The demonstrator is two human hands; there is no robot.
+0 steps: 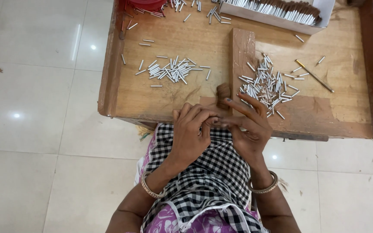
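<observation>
Between both hands (221, 125), something small stays hidden.

Bare tray board (182, 97) lies open between two heaps of small white tubes (171, 70) (265, 86). An upright wooden block (242, 56) divides them.

Floor (31, 108): large glossy off-white tiles with thin grout lines, reflecting several bright overhead light spots. Brown stains mark the tiles at lower right. A low wooden work table (368, 64) with raised side rims stands on the floor, its surface worn and scuffed.
</observation>
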